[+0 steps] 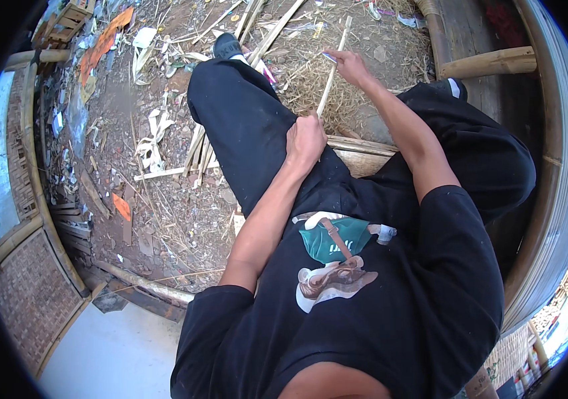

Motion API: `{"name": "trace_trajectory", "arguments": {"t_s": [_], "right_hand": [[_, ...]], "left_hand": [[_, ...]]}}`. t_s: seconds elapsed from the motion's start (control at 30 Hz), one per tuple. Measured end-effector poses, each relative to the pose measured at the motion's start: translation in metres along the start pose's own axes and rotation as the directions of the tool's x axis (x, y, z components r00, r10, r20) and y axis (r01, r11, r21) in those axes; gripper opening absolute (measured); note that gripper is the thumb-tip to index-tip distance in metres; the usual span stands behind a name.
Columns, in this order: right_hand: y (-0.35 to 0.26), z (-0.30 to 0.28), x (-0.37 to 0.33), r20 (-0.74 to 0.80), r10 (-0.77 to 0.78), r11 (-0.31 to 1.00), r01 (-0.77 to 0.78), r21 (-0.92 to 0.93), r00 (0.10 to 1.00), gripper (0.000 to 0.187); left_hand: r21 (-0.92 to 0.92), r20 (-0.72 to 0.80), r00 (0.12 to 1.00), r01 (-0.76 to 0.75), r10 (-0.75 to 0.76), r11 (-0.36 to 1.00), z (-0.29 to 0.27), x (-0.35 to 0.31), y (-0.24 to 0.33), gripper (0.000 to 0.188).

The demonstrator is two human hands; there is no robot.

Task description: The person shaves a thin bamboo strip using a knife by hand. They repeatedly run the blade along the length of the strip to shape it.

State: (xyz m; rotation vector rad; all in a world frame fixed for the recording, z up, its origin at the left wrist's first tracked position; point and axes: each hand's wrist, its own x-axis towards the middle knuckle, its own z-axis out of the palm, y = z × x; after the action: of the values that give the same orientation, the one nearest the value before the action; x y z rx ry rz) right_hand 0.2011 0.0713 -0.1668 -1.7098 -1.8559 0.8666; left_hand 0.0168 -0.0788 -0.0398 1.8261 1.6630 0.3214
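Stick could twist loose if left hand, wrapped round its near end, slackens; can't tell what right hand pinches tbh.

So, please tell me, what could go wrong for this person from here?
The thin bluish thing at the right hand is too small to identify; if sharp, it might slip along the pale strip toward the left hand, which grips the strip nearer the body.
Both hands are bare, so a rough edge could leave splinters.
Loose strips lie near the left shoe and could trip the person on standing.
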Motion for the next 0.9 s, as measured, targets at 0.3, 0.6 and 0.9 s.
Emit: {"name": "trace_trajectory", "arguments": {"t_s": [0.3, 0.6, 0.9], "right_hand": [[-0.005, -0.004, -0.011, 0.056, 0.061, 0.993, -0.066, 0.098, 0.997, 0.043], [-0.017, -0.012, -0.019, 0.124, 0.16, 0.964, -0.182, 0.196, 0.979, 0.031], [-0.016, -0.008, -0.019, 0.228, 0.252, 0.891, -0.317, 0.325, 0.94, 0.035]], "left_hand": [[0.004, -0.008, 1.0, 0.005, -0.005, 1.0, 0.002, 0.0, -0.002, 0.018], [0.018, -0.027, 0.999, -0.024, 0.024, 1.0, -0.001, 0.001, -0.003, 0.019], [0.036, -0.019, 0.999, -0.026, 0.026, 0.999, 0.0, 0.0, -0.004, 0.02]]}}
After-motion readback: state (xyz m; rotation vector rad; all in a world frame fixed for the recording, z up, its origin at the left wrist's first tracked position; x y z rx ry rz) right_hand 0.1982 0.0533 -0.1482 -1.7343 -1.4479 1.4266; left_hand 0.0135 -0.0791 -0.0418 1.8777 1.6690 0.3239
